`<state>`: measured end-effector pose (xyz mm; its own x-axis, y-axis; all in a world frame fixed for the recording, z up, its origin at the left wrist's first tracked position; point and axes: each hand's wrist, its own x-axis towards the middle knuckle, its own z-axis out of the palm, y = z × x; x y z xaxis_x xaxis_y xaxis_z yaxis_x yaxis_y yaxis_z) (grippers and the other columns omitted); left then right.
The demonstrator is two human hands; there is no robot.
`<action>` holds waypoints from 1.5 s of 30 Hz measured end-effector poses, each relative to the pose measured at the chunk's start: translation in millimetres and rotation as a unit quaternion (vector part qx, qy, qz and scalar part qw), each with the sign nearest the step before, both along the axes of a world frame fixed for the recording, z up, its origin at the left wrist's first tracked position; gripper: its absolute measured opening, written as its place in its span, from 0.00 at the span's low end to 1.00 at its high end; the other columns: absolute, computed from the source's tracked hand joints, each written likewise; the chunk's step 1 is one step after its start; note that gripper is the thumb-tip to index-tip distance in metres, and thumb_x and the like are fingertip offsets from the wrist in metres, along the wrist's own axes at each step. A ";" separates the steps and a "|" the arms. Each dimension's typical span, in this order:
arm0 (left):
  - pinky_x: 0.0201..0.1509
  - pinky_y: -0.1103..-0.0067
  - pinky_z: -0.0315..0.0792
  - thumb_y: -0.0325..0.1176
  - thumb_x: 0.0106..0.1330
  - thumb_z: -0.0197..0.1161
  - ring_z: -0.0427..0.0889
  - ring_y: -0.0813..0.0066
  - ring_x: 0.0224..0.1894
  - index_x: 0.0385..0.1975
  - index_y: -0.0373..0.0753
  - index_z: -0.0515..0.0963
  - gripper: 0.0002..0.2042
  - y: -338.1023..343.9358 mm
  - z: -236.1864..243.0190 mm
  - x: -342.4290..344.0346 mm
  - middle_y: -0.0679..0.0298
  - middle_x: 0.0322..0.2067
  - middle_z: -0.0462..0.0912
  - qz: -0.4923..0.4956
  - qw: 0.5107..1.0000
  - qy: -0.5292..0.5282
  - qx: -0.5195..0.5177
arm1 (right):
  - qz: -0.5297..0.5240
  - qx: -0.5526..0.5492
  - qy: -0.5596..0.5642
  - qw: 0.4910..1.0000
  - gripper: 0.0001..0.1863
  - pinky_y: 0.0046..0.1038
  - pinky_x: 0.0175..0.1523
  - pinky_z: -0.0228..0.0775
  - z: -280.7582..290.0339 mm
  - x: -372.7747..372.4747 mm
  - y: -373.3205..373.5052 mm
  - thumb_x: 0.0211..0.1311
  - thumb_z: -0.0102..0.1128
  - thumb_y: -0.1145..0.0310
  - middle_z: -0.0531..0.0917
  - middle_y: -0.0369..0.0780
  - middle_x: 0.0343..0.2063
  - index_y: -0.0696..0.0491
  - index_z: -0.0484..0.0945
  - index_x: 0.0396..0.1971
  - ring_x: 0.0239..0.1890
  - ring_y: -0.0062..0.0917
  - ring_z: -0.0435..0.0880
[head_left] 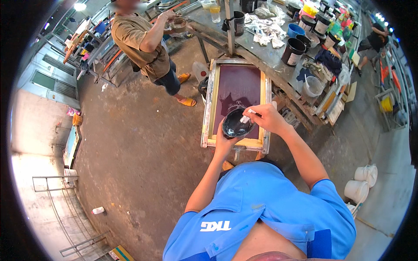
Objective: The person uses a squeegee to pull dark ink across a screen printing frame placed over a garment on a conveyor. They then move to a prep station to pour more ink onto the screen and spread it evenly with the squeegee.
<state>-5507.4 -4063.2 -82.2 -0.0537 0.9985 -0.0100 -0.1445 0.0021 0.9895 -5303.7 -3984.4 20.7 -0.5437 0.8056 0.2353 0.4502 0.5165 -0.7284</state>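
My left hand is wrapped round the side of a black round tub. Dark contents show inside it, with pale smears on the inner wall. Above the tub's right rim, my right hand pinches a short white stick-like tool, whose lower end reaches into the tub. What the tool ends in cannot be made out. Below both hands lies a wooden-framed printing screen with dark maroon mesh and a pale crown-like design, partly covered by the tub.
A long workbench runs behind to the right. It carries black tubs, crumpled white rags and a translucent bucket. A co-worker stands far left holding a bowl. White buckets stand at right.
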 end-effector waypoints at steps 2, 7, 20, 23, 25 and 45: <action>0.64 0.70 0.72 0.24 0.45 0.80 0.76 0.66 0.60 0.65 0.36 0.62 0.44 -2.3 -0.7 -1.3 0.57 0.59 0.74 -0.009 1.000 0.012 -0.004 | -0.003 -0.010 0.082 0.997 0.08 0.26 0.35 0.76 -3.1 -4.9 -0.1 0.65 0.58 0.77 0.87 0.44 0.33 0.58 0.84 0.41 0.26 0.23 0.85; 0.66 0.71 0.71 0.22 0.47 0.78 0.74 0.67 0.62 0.66 0.36 0.60 0.44 4.1 -18.3 -3.5 0.57 0.60 0.72 -0.017 1.000 0.016 -0.020 | -0.031 0.065 0.000 0.997 0.08 0.31 0.41 0.76 6.9 14.5 5.5 0.65 0.60 0.72 0.87 0.44 0.34 0.58 0.83 0.41 0.33 0.34 0.86; 0.66 0.71 0.70 0.23 0.47 0.79 0.73 0.67 0.63 0.68 0.38 0.60 0.46 -0.2 -6.8 11.0 0.59 0.61 0.72 -0.027 0.999 -0.010 -0.039 | -0.018 -0.039 0.031 0.999 0.09 0.27 0.36 0.76 -7.8 15.5 -10.5 0.65 0.58 0.74 0.86 0.42 0.26 0.58 0.84 0.42 0.28 0.25 0.85; 0.66 0.71 0.70 0.24 0.46 0.80 0.73 0.67 0.63 0.67 0.38 0.61 0.46 -1.5 -6.8 12.0 0.58 0.61 0.72 -0.029 0.999 0.011 -0.038 | -0.045 0.011 0.072 0.996 0.11 0.26 0.38 0.76 -11.6 14.9 -10.3 0.64 0.58 0.76 0.86 0.42 0.26 0.58 0.84 0.44 0.29 0.23 0.85; 0.66 0.71 0.70 0.24 0.46 0.80 0.73 0.67 0.63 0.67 0.38 0.61 0.45 -1.8 -12.8 9.8 0.58 0.60 0.73 -0.020 0.999 0.035 -0.024 | -0.077 0.010 0.056 0.995 0.10 0.26 0.38 0.76 -7.5 19.6 -6.7 0.64 0.58 0.76 0.86 0.42 0.27 0.58 0.84 0.44 0.29 0.24 0.85; 0.69 0.69 0.67 0.24 0.42 0.81 0.70 0.65 0.65 0.66 0.40 0.64 0.46 -6.8 -65.4 5.3 0.60 0.62 0.67 -0.030 0.994 0.103 -0.019 | -0.006 -0.057 0.031 0.998 0.09 0.28 0.38 0.74 -44.4 19.9 -31.2 0.65 0.61 0.72 0.86 0.42 0.31 0.56 0.84 0.42 0.32 0.30 0.85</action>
<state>-5502.1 -4070.0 -147.6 0.0012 0.9991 -0.0429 0.0637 0.0428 0.9971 -5283.8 -4015.6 -23.7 -0.5211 0.8356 0.1741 0.4080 0.4230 -0.8091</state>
